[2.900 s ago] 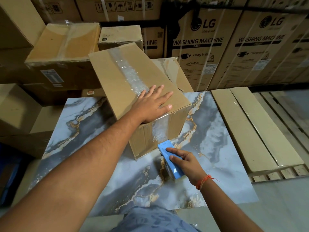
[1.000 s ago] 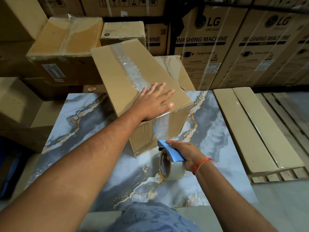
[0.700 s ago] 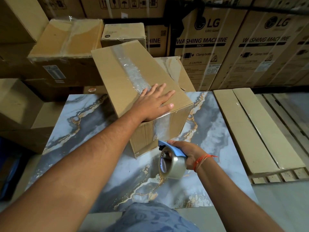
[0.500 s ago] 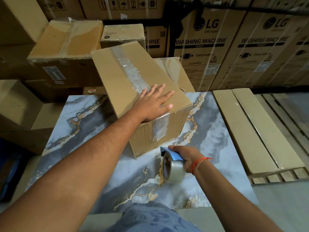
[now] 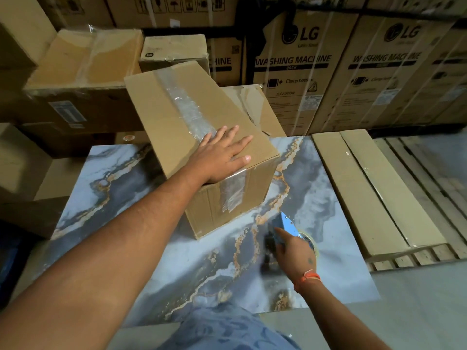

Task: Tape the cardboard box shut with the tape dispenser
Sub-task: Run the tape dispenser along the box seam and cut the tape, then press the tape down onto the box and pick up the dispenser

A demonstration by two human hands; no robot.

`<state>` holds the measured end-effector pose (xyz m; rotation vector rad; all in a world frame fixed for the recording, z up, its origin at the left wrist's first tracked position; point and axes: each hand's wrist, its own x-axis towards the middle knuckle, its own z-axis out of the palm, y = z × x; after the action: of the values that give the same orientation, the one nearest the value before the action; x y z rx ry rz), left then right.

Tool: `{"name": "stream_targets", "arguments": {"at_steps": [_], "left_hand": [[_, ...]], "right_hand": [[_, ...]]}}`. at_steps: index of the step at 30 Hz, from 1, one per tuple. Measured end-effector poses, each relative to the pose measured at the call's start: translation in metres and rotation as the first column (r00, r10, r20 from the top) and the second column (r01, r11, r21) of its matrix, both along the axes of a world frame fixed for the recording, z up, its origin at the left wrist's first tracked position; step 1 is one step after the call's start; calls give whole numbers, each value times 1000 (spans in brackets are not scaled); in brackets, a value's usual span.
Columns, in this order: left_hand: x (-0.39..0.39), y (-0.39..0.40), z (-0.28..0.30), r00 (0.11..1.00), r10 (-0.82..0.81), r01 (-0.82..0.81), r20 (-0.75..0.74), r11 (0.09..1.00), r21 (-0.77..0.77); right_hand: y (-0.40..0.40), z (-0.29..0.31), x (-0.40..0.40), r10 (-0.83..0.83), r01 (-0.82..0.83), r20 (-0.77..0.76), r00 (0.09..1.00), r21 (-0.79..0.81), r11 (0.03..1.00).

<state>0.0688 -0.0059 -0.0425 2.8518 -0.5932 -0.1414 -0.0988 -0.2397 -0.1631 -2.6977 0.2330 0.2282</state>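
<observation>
Moved away from the box since half a second ago: right hand (image 5: 294, 251) and tape dispenser (image 5: 286, 227), now further right and down on the marble table (image 5: 121, 223), a little blurry. Flipped too, with the blue top up and the tape roll (image 5: 309, 242) peeking out on the far right side.

Closest in, a patterned blue cloth (image 5: 222, 329) at the bottom edge. Then two bare arms reaching forward. Right arm short and bent, with an orange thread (image 5: 307, 277) round the wrist. Right hand palm down, fingers curled tight over the dispenser, pointer finger stretched along the blue part. Dispenser well apart from the box, low over or on the table, cannot tell which.

Further out, left arm long and nearly straight, crossing the table at a slant. Left hand (image 5: 222, 155) flat on top of the cardboard box (image 5: 177, 117), near its front right corner, fingers straight and spread apart, thumb along the front edge. Pressing down, gripping nothing.

Box sitting at the back of the table, turned a bit. Flaps down. Shiny clear tape (image 5: 187, 107) running along the top seam and down the front side.

Behind, stacked brown boxes (image 5: 83, 61) and big washing machine cartons (image 5: 293, 72). To the right, long flat cartons (image 5: 366, 185) on a wooden pallet (image 5: 424, 173).
</observation>
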Motion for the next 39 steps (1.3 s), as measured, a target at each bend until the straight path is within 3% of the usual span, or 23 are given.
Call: {"name": "stream_targets", "arguments": {"at_steps": [6, 15, 19, 24, 27, 30, 39], "left_hand": [[0, -1, 0, 1000, -1, 1, 2, 1000, 23], [-1, -1, 3, 1000, 0, 0, -2, 999, 35], [-2, -1, 4, 1000, 2, -2, -4, 999, 35], [-3, -1, 4, 1000, 6, -5, -6, 999, 43], [-3, 0, 3, 1000, 2, -1, -6, 999, 44], [-1, -1, 4, 1000, 0, 0, 0, 998, 58], [28, 35, 14, 984, -167, 173, -61, 977, 121]], "right_hand": [[-17, -24, 8, -36, 36, 0, 999, -142, 989], [-25, -36, 18, -15, 10, -27, 1000, -153, 988], [-26, -36, 10, -2, 0, -8, 1000, -233, 972], [-17, -26, -11, -88, 115, 103, 991, -298, 947], [-9, -17, -14, -70, 120, 234, 970, -206, 971], [12, -7, -11, -2, 13, 333, 943, -32, 999], [110, 21, -5, -64, -88, 419, 906, 332, 939]]}}
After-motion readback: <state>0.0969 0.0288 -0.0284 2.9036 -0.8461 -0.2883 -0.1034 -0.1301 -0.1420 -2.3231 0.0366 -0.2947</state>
